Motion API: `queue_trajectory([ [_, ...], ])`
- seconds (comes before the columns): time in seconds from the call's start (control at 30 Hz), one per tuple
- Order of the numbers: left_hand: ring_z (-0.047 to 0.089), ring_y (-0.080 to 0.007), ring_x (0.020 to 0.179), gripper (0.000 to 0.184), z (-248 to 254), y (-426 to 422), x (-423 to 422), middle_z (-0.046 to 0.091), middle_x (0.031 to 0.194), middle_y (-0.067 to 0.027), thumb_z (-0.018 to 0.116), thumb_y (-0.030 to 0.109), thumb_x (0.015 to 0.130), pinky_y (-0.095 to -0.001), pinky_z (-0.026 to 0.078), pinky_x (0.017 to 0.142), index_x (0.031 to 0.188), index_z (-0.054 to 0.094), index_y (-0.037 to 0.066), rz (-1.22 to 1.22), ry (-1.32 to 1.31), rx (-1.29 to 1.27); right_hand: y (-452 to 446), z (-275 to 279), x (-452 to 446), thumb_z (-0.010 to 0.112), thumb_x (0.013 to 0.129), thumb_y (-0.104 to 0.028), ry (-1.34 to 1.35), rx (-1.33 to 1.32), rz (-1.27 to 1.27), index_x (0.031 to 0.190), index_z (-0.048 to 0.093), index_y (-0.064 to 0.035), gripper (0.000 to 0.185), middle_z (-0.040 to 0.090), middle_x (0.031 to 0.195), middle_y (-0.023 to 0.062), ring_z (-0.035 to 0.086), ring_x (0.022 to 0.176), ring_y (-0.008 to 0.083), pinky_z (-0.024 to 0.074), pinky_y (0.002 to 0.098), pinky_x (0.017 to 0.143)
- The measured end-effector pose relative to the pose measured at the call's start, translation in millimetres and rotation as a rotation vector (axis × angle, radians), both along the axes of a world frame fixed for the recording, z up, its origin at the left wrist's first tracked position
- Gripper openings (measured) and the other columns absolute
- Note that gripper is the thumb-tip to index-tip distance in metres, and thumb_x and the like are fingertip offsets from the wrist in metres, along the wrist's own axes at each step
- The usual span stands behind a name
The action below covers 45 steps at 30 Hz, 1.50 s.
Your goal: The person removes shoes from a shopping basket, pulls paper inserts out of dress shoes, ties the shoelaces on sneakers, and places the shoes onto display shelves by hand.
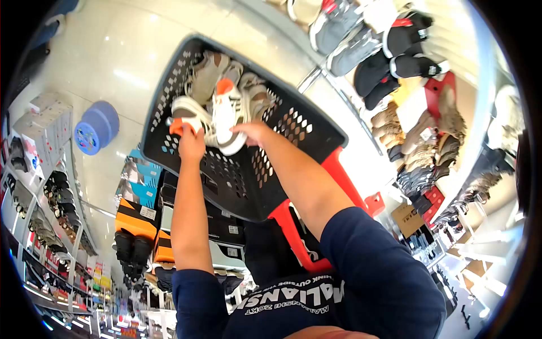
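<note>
A black plastic shopping basket [307, 116] with perforated walls and a red handle [347, 178] is in front of me, tilted in view. Both of my hands reach into it. My left hand [192, 141] is closed on the orange-lined heel of a white sneaker [186, 106]. With its fingers at one end of a second white sneaker [227, 110] with orange lining, my right hand [254, 133] grips that shoe's side. Beyond them, beige-and-white sneakers [208, 79] and a tan sneaker [257, 96] lie against the far wall of the basket.
Shelves of shoes [418, 141] run along the right, with more shoe racks [59, 198] at left. A blue stool [96, 127] stands on the tiled floor [121, 62]. Orange shoe boxes [135, 219] and blue boxes [144, 183] are stacked left of my arms.
</note>
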<state>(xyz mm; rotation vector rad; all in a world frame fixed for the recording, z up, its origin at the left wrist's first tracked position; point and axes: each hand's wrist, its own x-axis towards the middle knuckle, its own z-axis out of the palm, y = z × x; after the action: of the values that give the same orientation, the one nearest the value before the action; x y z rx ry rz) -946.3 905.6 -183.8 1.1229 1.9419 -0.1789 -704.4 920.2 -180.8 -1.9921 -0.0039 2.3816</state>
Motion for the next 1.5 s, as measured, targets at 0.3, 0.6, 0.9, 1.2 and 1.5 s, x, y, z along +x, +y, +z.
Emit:
queue_trajectory([
  [0.3, 0.063, -0.0494, 0.107, 0.040, 291, -30, -22, 0.068, 0.111, -0.0281, 0.067, 0.032, 0.096, -0.0519, 0.051, 0.090, 0.119, 0.056, 0.002, 0.047, -0.201, 0.294, 52, 277, 36, 0.092, 0.074, -0.024, 0.226, 0.408, 0.598, 0.122, 0.070, -0.0064, 0.056, 0.074, 0.107, 0.0071, 0.067, 0.091, 0.0170, 0.0538, 0.0323, 0.073],
  [0.6, 0.072, -0.0312, 0.102, 0.058, 503, -83, -34, 0.074, 0.114, -0.0171, 0.089, 0.018, 0.075, -0.0412, 0.055, 0.089, 0.121, 0.059, -0.002, 0.133, -0.451, 0.453, 24, 456, 85, 0.088, 0.075, -0.002, 0.390, 0.785, 0.332, 0.140, 0.050, -0.0005, 0.075, 0.070, 0.126, 0.0121, 0.066, 0.115, 0.0213, 0.0525, 0.0364, 0.100],
  [0.9, 0.072, -0.0188, 0.093, 0.050, 539, -100, -18, 0.073, 0.107, -0.0125, 0.084, 0.001, 0.077, -0.0332, 0.058, 0.083, 0.120, 0.059, -0.004, 0.118, -0.510, 0.461, -52, 523, 142, 0.086, 0.076, 0.001, 0.388, 0.942, 0.013, 0.146, 0.046, -0.0020, 0.081, 0.065, 0.136, 0.0094, 0.062, 0.126, 0.0208, 0.0449, 0.0380, 0.113],
  [1.2, 0.068, -0.0139, 0.086, 0.043, 587, -40, 42, 0.073, 0.101, -0.0096, 0.086, 0.008, 0.079, -0.0305, 0.055, 0.078, 0.113, 0.062, -0.003, 0.046, -0.567, 0.557, -70, 561, 212, 0.086, 0.075, 0.001, 0.337, 1.094, -0.217, 0.149, 0.046, -0.0054, 0.084, 0.066, 0.134, 0.0080, 0.063, 0.123, 0.0205, 0.0470, 0.0384, 0.110],
  [1.5, 0.069, -0.0172, 0.086, 0.027, 687, 85, 212, 0.072, 0.097, -0.0130, 0.080, 0.006, 0.085, -0.0304, 0.053, 0.075, 0.106, 0.068, -0.005, -0.207, -0.661, 0.730, -35, 629, 342, 0.085, 0.073, 0.003, 0.259, 1.253, -0.420, 0.149, 0.044, -0.0045, 0.086, 0.063, 0.139, 0.0081, 0.060, 0.128, 0.0212, 0.0483, 0.0383, 0.109],
])
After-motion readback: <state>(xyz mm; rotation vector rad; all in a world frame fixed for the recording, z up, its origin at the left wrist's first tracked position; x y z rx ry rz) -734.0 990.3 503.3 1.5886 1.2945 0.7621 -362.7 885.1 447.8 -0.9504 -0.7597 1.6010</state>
